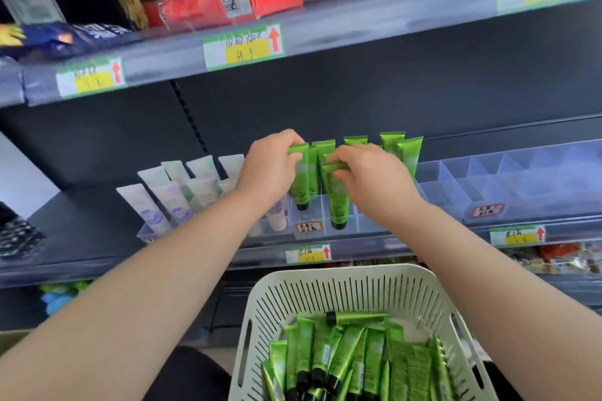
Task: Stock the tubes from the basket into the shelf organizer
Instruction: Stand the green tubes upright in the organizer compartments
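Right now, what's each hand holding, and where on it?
The left hand pinches one green tube by its crimped top end; the right hand pinches a second tube likewise.

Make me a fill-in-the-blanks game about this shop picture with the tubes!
1. The tubes lying in the white basket are ____ with black caps.
2. The left hand and right hand each grip one tube, cap pointing ____.
3. In the clear organizer, the pale tubes stand to the ____ of those gripped tubes.
4. The arrows on the price tags are ____.
Missing words: green, down, left, red.
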The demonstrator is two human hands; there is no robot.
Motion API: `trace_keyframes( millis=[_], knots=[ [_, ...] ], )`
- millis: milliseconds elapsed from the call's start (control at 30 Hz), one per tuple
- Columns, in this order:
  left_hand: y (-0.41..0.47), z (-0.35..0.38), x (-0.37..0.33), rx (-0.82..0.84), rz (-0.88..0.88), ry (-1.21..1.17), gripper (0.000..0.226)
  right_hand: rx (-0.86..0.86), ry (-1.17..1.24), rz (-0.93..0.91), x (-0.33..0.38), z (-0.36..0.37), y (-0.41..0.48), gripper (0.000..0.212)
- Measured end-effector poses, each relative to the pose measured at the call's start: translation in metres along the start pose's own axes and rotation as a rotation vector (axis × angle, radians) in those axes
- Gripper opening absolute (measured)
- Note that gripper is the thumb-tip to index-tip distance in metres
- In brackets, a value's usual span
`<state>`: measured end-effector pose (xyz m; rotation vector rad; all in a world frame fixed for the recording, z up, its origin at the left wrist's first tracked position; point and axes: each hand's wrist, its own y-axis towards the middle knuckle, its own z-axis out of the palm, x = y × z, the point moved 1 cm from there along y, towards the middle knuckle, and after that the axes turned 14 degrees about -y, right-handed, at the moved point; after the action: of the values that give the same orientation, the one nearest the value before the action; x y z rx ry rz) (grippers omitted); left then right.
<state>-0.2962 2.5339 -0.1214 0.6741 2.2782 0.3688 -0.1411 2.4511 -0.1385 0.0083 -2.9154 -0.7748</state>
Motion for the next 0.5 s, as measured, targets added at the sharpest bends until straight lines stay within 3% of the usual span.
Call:
trace_keyframes(
  millis=[367, 500],
  knots=[
    [0.023, 0.02, 0.026, 0.29, 0.016, 0.315, 0.028, -0.006, 0.002, 0.009, -0.003, 0.006, 0.012, 0.024],
    [0.023, 0.014, 0.025, 0.238, 0.041, 0.348, 0.03, -0.017, -0.001, 0.015, 0.002, 0.008, 0.017, 0.024]
  ],
)
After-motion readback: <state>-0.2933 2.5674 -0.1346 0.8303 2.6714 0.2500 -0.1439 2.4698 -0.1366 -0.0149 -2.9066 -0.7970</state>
